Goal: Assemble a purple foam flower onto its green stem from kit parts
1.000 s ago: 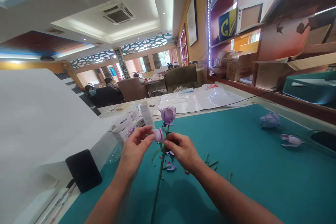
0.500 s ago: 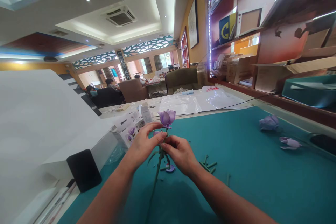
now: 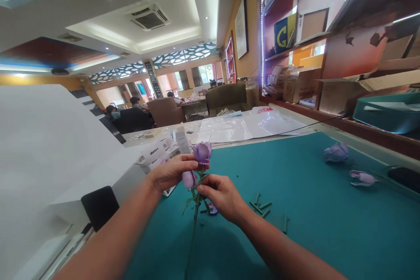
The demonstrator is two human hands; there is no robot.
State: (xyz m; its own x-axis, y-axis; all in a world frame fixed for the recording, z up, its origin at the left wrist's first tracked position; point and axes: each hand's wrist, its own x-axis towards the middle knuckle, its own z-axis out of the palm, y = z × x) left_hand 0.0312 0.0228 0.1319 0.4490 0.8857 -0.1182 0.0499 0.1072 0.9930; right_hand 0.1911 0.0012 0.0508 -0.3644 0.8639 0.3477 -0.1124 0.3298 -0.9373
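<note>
My hands hold an artificial lilac rose (image 3: 201, 153) on a long green stem (image 3: 194, 232) above a teal mat (image 3: 311, 183). My left hand (image 3: 172, 173) wraps close under the open bloom, with a lilac bud (image 3: 189, 179) just below it. My right hand (image 3: 219, 193) pinches the stem at about the same height, hiding part of it. Two loose lilac flower heads (image 3: 336, 152) (image 3: 362, 178) lie on the mat's far right. Several short green stem pieces (image 3: 260, 208) lie near my right wrist, and a small lilac piece (image 3: 213, 209) lies under my right hand.
A printed white box (image 3: 155, 154) stands beyond my left hand, near a black tablet-like slab (image 3: 98, 207). A glossy plastic sheet (image 3: 256, 124) lies further on. Shelves with cardboard boxes (image 3: 298, 87) line the right wall, and seated people (image 3: 134, 113) work in the background.
My left forearm has swung left, and the rose bloom and bud have tilted and shifted down-left. My right hand has come closer to the stem, and both hands still hold the rose.
</note>
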